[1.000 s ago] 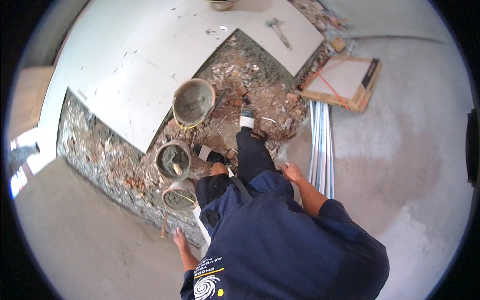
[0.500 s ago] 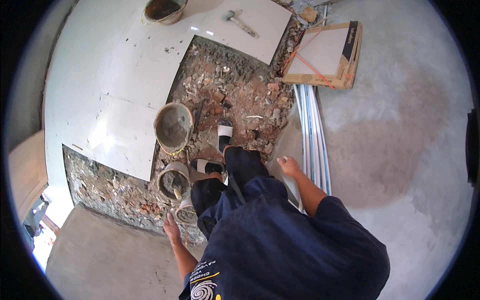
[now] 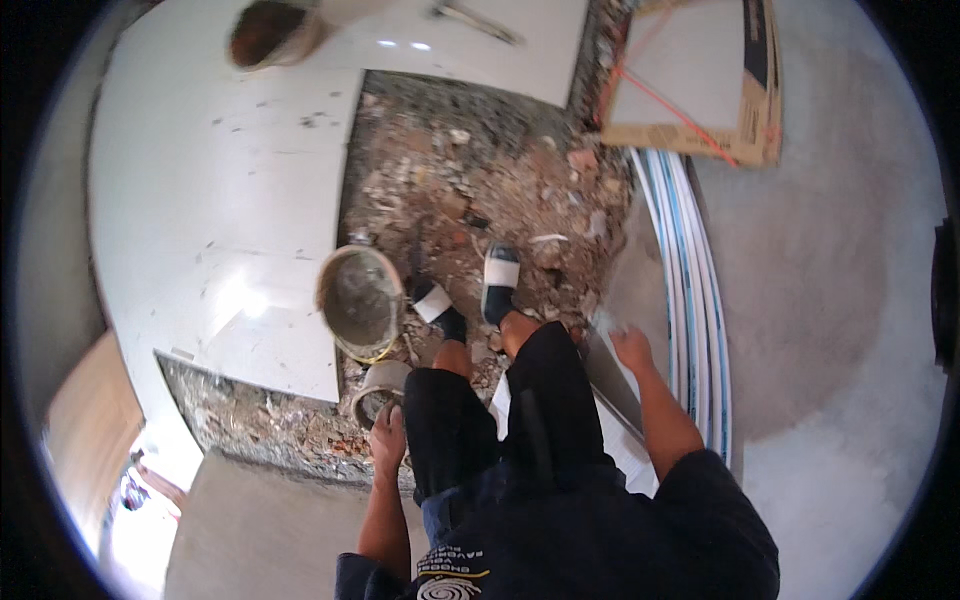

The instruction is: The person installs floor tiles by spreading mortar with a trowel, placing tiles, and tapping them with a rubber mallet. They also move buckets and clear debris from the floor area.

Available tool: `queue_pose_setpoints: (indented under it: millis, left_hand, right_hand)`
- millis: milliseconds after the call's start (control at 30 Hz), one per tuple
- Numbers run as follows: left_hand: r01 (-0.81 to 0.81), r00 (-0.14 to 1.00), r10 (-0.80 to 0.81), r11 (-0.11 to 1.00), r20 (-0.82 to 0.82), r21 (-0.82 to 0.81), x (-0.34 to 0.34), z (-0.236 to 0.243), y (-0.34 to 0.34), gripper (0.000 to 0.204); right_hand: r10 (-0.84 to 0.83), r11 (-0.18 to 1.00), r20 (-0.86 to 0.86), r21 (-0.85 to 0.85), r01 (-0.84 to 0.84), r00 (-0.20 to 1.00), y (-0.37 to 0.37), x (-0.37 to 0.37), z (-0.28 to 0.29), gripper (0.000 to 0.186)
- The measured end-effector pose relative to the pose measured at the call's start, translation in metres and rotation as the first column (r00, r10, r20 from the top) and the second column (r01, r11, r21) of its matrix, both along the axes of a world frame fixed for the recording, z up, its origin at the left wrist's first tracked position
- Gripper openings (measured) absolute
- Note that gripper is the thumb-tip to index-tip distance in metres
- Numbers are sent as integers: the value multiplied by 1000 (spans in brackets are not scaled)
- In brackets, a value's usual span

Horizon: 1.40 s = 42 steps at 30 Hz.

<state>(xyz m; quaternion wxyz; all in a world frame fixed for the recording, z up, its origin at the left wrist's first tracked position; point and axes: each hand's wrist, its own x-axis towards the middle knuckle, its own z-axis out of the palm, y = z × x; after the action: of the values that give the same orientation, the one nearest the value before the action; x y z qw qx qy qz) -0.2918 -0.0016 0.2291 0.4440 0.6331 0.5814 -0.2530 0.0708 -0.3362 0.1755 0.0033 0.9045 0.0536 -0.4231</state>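
My left hand [image 3: 388, 437] hangs over the rim of a small bucket [image 3: 385, 378] beside my left knee, its fingers loosely stretched and nothing seen in them. From this view I cannot tell whether it touches the rim. My right hand [image 3: 630, 347] hovers off my right thigh, near the bundle of long white and blue pipes [image 3: 690, 290]. Its fingers are a little blurred but apart, and it looks bare. Just beyond the small bucket stands a larger bucket [image 3: 362, 300] holding grey mortar. My slippered feet [image 3: 500, 272] are on broken rubble.
Large pale floor tiles [image 3: 230, 200] lie on the left, with another bucket [image 3: 268, 35] and a hammer [image 3: 475, 22] on them. Rubble [image 3: 480, 170] fills the sunken strip ahead. A cardboard-edged tile pack [image 3: 690, 140] rests at the far right. Smooth grey concrete [image 3: 800, 280] extends right.
The view has shifted, so buckets and pipes sit lower and the far bucket and hammer sit higher. My legs have moved apart in a step. My left hand now overlaps the small bucket.
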Motion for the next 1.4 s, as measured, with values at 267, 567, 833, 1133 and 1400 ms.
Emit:
queue_pose_setpoints:
  millis: [267,567,833,1133,1400]
  left_hand:
    - [-150,887,256,947,385,-283,198,-197,-89,32]
    - [-100,897,310,836,313,-540,272,-260,-128,43]
    - [-346,852,507,734,134,-584,279,-279,-132,39]
    - [-318,860,470,798,198,-512,268,-274,-111,37]
    - [-473,743,647,688,170,-550,236,-269,-77,39]
  right_hand:
    - [294,955,219,-118,-274,930,80,179,-237,40]
    - [680,702,461,-187,-687,570,111,300,-431,43]
    - [224,886,619,193,-423,753,23,277,-393,32]
    - [48,895,333,404,-188,942,123,100,-406,38]
    - [574,647,386,327,-689,722,328,5,-446,44]
